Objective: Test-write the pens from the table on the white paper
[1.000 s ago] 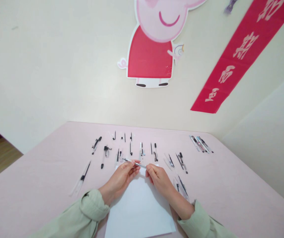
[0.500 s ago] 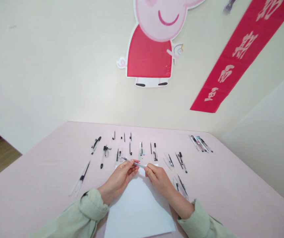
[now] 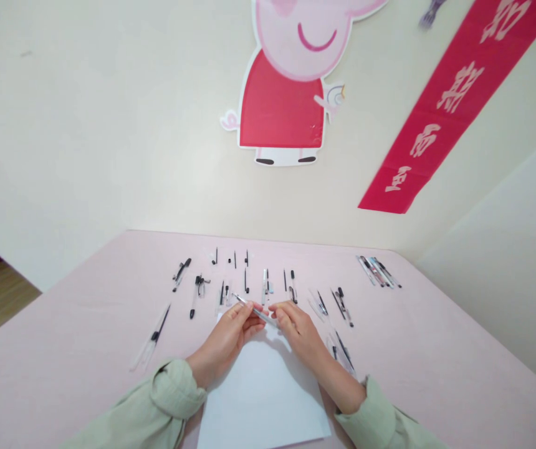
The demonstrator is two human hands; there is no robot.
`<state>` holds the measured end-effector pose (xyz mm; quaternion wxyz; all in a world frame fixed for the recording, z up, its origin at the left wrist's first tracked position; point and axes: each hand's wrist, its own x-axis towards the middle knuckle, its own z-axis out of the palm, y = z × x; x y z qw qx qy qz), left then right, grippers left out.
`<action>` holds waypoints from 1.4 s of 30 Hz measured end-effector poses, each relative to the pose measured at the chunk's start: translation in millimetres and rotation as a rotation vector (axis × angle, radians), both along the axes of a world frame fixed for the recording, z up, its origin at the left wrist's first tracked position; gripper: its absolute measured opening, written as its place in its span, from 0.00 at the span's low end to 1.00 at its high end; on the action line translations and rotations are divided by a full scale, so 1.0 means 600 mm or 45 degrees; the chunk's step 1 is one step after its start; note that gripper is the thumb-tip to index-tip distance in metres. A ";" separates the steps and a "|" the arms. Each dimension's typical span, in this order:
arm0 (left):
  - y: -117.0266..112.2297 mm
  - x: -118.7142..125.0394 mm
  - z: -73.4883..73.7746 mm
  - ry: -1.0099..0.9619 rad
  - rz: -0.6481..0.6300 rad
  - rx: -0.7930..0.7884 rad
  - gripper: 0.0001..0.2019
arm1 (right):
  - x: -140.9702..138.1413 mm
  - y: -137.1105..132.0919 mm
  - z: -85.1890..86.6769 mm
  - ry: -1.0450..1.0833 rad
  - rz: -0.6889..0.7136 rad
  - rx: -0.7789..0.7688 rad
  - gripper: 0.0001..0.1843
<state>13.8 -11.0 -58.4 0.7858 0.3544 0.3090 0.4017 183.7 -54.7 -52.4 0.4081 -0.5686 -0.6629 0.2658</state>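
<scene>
A slim clear pen (image 3: pixel 257 313) slants over the top edge of a white sheet of paper (image 3: pixel 263 393), its silvery tip pointing up and left. My left hand (image 3: pixel 231 330) pinches it between thumb and fingers near the middle. At the pen's lower right end is my right hand (image 3: pixel 298 330), its thumb and bent fingers around that end, the forefinger reaching up and left. Exactly how the right fingertips meet the pen is partly hidden. Just beyond the left hand lie a black refill (image 3: pixel 222 292) and small pen parts.
Groups of disassembled pen parts lie across the pink table (image 3: pixel 85 349), including a clear barrel with black refill (image 3: pixel 156 337) at left and refills with barrels (image 3: pixel 343 305) at right. Several whole-looking pens (image 3: pixel 379 272) lie back right. A wall (image 3: pixel 156 187) stands behind the table.
The pen's right end has dipped a little. My right fingers have shifted and loosened, the forefinger now stretched further left. My left hand stays almost in place.
</scene>
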 end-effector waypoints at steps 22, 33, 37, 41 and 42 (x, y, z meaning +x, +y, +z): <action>0.003 0.006 -0.021 0.281 -0.318 0.281 0.26 | 0.088 0.046 0.025 1.890 -0.046 -0.433 0.24; 0.001 0.005 -0.021 0.273 -0.321 0.307 0.23 | 0.089 0.039 0.030 1.801 -0.076 -0.312 0.19; 0.000 0.005 -0.019 0.287 -0.314 0.311 0.24 | 0.084 0.036 0.036 1.785 -0.027 -0.306 0.18; -0.001 0.005 -0.017 0.303 -0.317 0.314 0.24 | 0.080 0.037 0.035 1.819 0.025 -0.316 0.21; -0.001 0.006 -0.017 0.298 -0.313 0.314 0.23 | 0.080 0.037 0.034 1.822 0.021 -0.324 0.23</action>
